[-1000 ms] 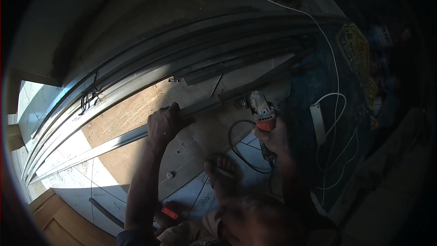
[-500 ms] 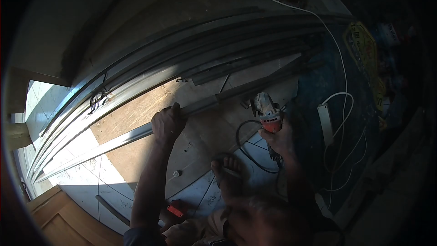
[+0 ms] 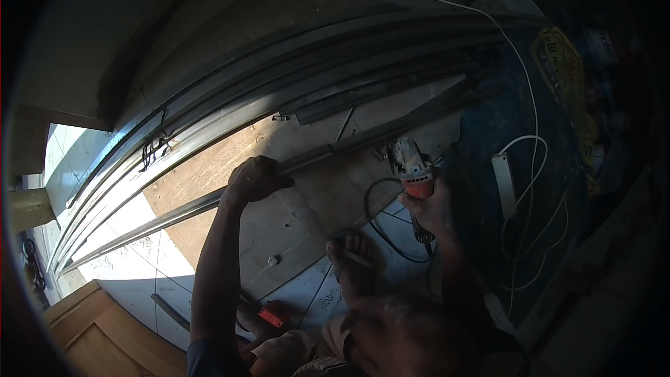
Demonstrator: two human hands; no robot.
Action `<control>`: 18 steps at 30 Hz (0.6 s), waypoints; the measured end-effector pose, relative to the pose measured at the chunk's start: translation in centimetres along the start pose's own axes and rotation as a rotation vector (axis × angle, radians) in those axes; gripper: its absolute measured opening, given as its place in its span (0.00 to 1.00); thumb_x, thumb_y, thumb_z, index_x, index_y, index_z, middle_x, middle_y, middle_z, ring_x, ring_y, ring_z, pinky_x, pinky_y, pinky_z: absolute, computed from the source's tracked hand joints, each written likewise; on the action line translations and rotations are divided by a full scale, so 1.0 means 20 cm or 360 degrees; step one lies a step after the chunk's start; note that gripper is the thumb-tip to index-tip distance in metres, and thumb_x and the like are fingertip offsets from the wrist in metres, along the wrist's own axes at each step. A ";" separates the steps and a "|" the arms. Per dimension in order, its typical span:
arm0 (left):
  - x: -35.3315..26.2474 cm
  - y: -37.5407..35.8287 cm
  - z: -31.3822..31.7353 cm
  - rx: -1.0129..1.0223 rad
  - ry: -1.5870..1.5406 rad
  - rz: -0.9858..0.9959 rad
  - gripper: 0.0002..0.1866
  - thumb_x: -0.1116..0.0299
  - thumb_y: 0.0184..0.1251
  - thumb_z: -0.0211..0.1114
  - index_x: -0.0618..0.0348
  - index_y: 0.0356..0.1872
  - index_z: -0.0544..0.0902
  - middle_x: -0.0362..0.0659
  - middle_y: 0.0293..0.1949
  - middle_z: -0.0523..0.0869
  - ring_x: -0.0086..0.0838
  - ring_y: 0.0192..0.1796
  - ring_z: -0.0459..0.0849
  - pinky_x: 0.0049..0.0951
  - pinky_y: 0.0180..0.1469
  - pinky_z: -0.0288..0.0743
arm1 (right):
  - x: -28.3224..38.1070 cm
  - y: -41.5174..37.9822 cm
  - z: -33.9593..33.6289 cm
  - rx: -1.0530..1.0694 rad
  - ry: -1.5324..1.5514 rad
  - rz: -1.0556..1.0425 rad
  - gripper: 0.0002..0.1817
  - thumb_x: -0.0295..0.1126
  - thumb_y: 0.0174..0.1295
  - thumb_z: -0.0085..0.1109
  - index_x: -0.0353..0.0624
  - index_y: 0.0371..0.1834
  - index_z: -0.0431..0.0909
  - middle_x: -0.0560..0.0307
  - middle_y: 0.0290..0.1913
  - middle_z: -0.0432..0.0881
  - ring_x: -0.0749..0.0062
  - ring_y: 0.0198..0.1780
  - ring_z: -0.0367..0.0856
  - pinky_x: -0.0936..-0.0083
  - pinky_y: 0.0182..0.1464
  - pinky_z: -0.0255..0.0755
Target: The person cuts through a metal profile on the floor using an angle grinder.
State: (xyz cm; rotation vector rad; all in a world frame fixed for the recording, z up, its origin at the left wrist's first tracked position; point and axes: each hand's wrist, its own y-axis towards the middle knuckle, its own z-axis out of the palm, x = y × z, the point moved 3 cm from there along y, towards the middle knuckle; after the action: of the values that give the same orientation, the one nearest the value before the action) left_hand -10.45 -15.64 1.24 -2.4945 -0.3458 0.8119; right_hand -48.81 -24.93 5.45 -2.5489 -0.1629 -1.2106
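A long metal bar (image 3: 314,157) is lying across the centre of the frame, running from the lower left up toward the upper right over a plywood sheet (image 3: 307,199) on the tiled floor (image 3: 132,265). It is reading as a thin steel section: probably stiff along its short span, springy over its full length, light enough for one hand to steady, with hard edges and a smooth, possibly slippery face. The left hand (image 3: 252,178) is pressing down on it at mid-frame, fingers (image 3: 269,165) curled over the far edge and pinching the bar; this spot, close to the tool, is judged the sound place to hold.

The right hand (image 3: 431,211) is gripping an angle grinder (image 3: 412,171) right of centre, fingers wrapped shut around the body, the disc end pointing at the bar; whether the disc is touching cannot be told. The black cord (image 3: 377,227) is looping just beside a bare foot (image 3: 356,265) at lower centre, which is leaving little room there.

More long metal sections (image 3: 279,84) are stacking in the upper half, closing off that side. A white power strip (image 3: 504,185) and its white cable (image 3: 520,77) are lying at right on a dark blue surface. A red-handled tool (image 3: 271,316) is resting at bottom centre. Open floor is remaining at lower left.
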 end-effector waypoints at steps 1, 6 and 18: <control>-0.01 -0.02 -0.02 -0.0178 0.0010 -0.0039 0.26 0.42 0.57 0.77 0.57 0.38 0.90 0.55 0.33 0.90 0.50 0.41 0.91 0.48 0.46 0.83 | 0.01 0.00 0.00 0.0012 0.0012 -0.0011 0.40 0.35 0.44 0.81 0.38 0.63 0.73 0.46 0.56 0.84 0.60 0.57 0.85 0.63 0.58 0.78; -0.08 -0.07 0.02 -0.0525 0.0276 -0.0091 0.19 0.49 0.59 0.76 0.54 0.35 0.88 0.54 0.30 0.89 0.53 0.37 0.91 0.49 0.41 0.84 | 0.10 0.00 0.02 0.0072 -0.0212 0.0019 0.45 0.39 0.46 0.80 0.37 0.69 0.68 0.40 0.60 0.82 0.48 0.61 0.83 0.57 0.61 0.77; -0.17 -0.10 0.06 -0.0434 0.0177 -0.0117 0.18 0.49 0.60 0.75 0.54 0.35 0.87 0.56 0.31 0.89 0.55 0.38 0.90 0.51 0.43 0.84 | 0.05 0.04 0.20 0.0103 -0.0967 -0.0372 0.52 0.43 0.50 0.79 0.31 0.75 0.62 0.36 0.64 0.79 0.44 0.62 0.83 0.55 0.60 0.80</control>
State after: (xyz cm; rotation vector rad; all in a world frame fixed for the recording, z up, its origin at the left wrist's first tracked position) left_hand -14.04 -14.69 3.01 -2.7467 -0.5372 0.6285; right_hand -45.15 -24.41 3.64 -2.8137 -0.6357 -0.4433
